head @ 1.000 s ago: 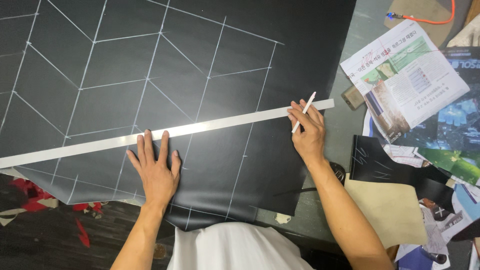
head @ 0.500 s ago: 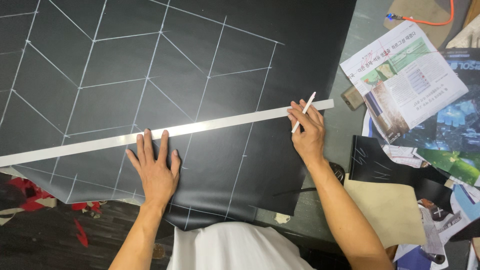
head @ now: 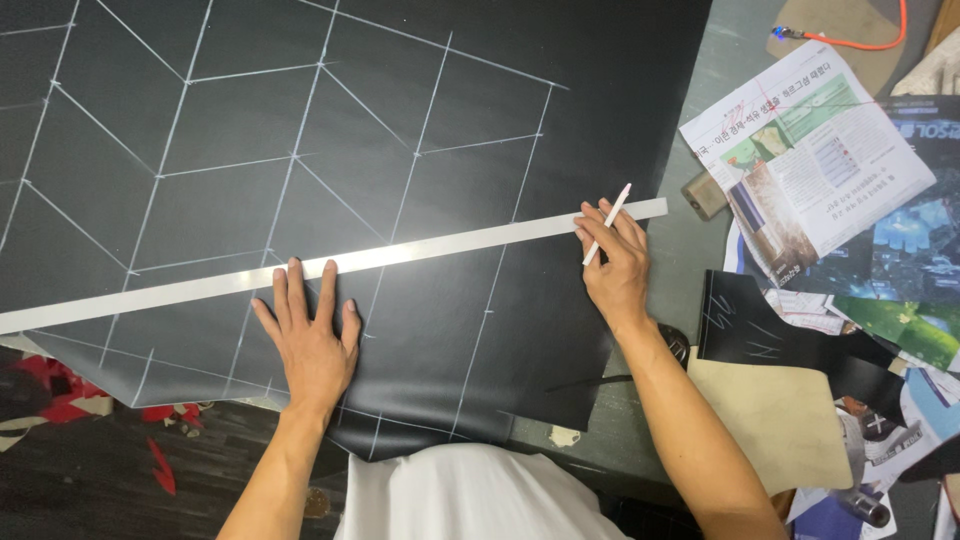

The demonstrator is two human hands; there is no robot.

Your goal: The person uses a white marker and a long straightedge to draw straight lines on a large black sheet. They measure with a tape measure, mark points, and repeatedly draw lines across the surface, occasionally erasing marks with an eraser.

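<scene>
We press our left hand (head: 310,340) flat on the big black sheet (head: 250,120), fingers spread wide, their tips touching the near edge of the long metal ruler (head: 330,267). The ruler lies across the sheet from the left edge of the scene, slanting slightly away toward the right, over a grid of white marked lines (head: 300,160). Our right hand (head: 612,262) rests at the right end of the ruler, fingers closed narrowly around a thin white marking pencil (head: 607,224), which tilts up and to the right; its tip seems to meet the sheet just by the ruler, though our fingers hide the contact. To the right, on the grey table (head: 720,60), lies a folded newspaper (head: 805,160). Nearer us sit a small black scrap (head: 770,335) and a tan piece (head: 775,420). An orange cable (head: 860,42) curls at the far right.
</scene>
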